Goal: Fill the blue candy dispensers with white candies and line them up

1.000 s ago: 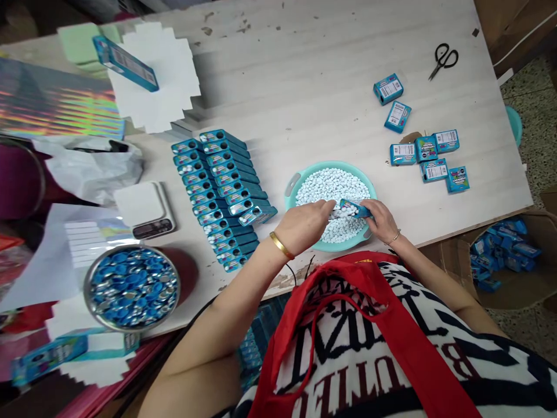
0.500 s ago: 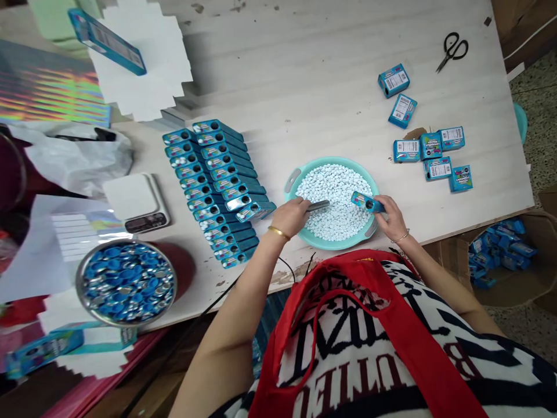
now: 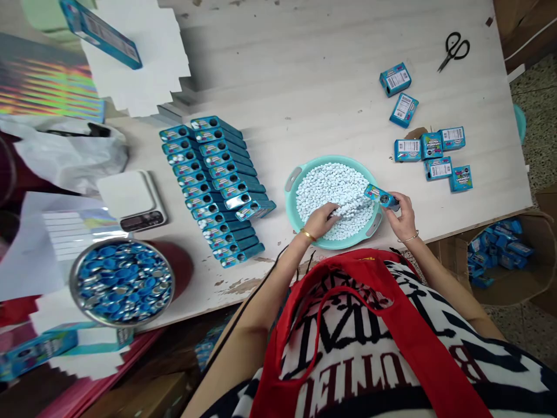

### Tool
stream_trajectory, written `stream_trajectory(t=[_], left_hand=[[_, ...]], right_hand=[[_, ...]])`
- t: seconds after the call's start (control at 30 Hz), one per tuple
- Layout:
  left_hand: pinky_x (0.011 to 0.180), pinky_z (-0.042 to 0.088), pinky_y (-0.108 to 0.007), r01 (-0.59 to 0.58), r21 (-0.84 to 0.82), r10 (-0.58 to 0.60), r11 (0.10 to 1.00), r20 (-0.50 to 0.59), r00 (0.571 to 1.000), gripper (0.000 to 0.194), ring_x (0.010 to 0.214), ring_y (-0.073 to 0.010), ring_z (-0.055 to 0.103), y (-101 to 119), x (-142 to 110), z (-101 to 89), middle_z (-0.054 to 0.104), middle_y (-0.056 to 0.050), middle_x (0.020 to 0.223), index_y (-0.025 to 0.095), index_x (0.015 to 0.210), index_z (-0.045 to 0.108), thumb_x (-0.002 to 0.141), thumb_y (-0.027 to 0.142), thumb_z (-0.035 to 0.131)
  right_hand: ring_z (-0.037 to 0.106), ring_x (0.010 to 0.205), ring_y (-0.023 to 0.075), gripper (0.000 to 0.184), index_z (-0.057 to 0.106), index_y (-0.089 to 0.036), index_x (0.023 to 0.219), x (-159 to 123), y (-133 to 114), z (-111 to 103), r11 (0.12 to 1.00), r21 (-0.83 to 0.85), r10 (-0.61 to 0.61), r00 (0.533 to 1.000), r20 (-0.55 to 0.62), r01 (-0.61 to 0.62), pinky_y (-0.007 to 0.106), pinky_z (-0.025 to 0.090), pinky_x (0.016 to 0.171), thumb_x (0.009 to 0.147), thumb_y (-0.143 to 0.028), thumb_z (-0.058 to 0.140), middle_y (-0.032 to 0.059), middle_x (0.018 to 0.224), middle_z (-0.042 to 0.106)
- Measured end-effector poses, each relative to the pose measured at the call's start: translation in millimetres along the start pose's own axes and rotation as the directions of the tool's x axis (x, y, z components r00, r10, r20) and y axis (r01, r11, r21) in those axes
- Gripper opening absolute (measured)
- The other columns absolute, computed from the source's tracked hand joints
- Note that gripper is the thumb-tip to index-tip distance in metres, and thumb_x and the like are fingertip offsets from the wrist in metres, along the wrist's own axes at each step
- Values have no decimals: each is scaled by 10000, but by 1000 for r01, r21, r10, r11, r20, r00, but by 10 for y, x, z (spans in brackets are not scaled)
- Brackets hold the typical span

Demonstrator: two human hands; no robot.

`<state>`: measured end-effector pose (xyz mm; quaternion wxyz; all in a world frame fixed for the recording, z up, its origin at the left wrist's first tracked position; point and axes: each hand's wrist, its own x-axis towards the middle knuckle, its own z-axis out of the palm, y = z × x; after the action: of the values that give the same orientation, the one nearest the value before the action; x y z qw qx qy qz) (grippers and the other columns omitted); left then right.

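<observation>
White candies (image 3: 324,186) fill a round turquoise basin (image 3: 290,200) on the table in front of me. My left hand (image 3: 322,220) is closed over the candies, around the handle of a metal scoop. Heaped candies hide most of that scoop now. At the basin's right rim, my right hand (image 3: 402,216) grips a small blue candy box (image 3: 378,195), its end with a round dark hole facing up. To the left stand two rows of similar blue boxes (image 3: 217,158), with holes upward; white candies show in some of the holes.
A pot of blue and silver caps (image 3: 124,281) stands at the lower left, below a white scale (image 3: 128,194). Several blue boxes (image 3: 430,145) lie at right, with black scissors (image 3: 453,51) beyond. A carton (image 3: 513,284) of blue boxes sits past the table edge.
My left hand has moved right and pushed the scoop into the candies, which now heap over it. My right hand has shifted slightly right with the box.
</observation>
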<state>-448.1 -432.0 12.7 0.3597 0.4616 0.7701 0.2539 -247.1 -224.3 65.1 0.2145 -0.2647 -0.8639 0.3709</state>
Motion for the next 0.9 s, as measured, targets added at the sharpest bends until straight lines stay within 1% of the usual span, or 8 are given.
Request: stream_trajectory(t=[0.17, 0.27, 0.33, 0.47, 0.63, 0.7, 0.77, 0.9], left_hand=[[905, 497, -342, -164, 44, 165, 985, -32, 986, 309, 992, -209, 623, 342, -342, -636, 659, -95, 1065, 183, 1181, 585, 975, 379, 464], [877, 506, -333, -192, 170, 193, 967, 11, 981, 273, 981, -208, 630, 630, -414, -887, 658, -84, 1044, 191, 1171, 582, 979, 342, 459], [830, 514, -328, -166, 311, 153, 936, 64, 986, 235, 966, -215, 639, 831, -411, -985, 658, -82, 1042, 194, 1143, 588, 966, 301, 476], [725, 520, -323, -59, 575, -30, 816, 144, 989, 218, 932, -238, 660, 1300, -374, -1091, 666, -105, 1046, 169, 1134, 586, 957, 203, 463], [707, 515, -315, -40, 715, -133, 698, 184, 974, 272, 938, -245, 660, 1821, -394, -1187, 658, -119, 974, 144, 1086, 609, 972, 116, 364], [731, 515, -317, -55, 712, -117, 700, 190, 975, 268, 953, -243, 655, 1839, -410, -1215, 655, -119, 968, 152, 1054, 623, 977, 128, 367], [745, 512, -323, -31, 702, -93, 711, 138, 986, 259, 959, -243, 649, 1672, -403, -1223, 655, -117, 988, 163, 1075, 621, 985, 161, 379], [759, 502, -338, 172, 667, -169, 725, -69, 983, 265, 1011, -266, 632, 866, -241, -1074, 645, -136, 1111, 163, 1170, 580, 992, 244, 400]], right_hand=[[582, 1140, 293, 391, 563, -287, 1265, 26, -76, 97, 993, -8, -119, 988, 94, 120, 514, 490, 1004, 885, -199, 541, 79, 1220, 654], [578, 1155, 294, 440, 556, -283, 1274, 21, -115, 205, 983, 6, -183, 972, 148, 184, 527, 488, 1009, 860, -141, 511, 84, 1229, 649], [576, 1163, 289, 472, 544, -277, 1292, 10, -133, 274, 974, 20, -224, 960, 170, 224, 525, 490, 1012, 850, -119, 500, 88, 1237, 645], [572, 1173, 282, 485, 521, -263, 1321, -11, -149, 369, 958, 29, -287, 943, 167, 287, 518, 494, 1009, 860, -115, 487, 98, 1245, 639], [565, 1184, 284, 434, 516, -254, 1325, -27, -129, 407, 963, 36, -270, 946, 181, 268, 516, 484, 1014, 905, -153, 474, 104, 1252, 635], [563, 1182, 287, 416, 520, -252, 1323, -33, -107, 401, 965, 48, -262, 949, 177, 257, 516, 479, 1020, 916, -172, 479, 108, 1251, 634], [565, 1175, 289, 407, 526, -253, 1318, -35, -79, 380, 970, 45, -245, 953, 176, 241, 514, 479, 1018, 919, -187, 486, 108, 1249, 635], [576, 1151, 292, 408, 541, -256, 1300, -18, -21, 276, 981, 24, -192, 972, 139, 190, 502, 486, 1000, 900, -188, 499, 100, 1238, 644]])
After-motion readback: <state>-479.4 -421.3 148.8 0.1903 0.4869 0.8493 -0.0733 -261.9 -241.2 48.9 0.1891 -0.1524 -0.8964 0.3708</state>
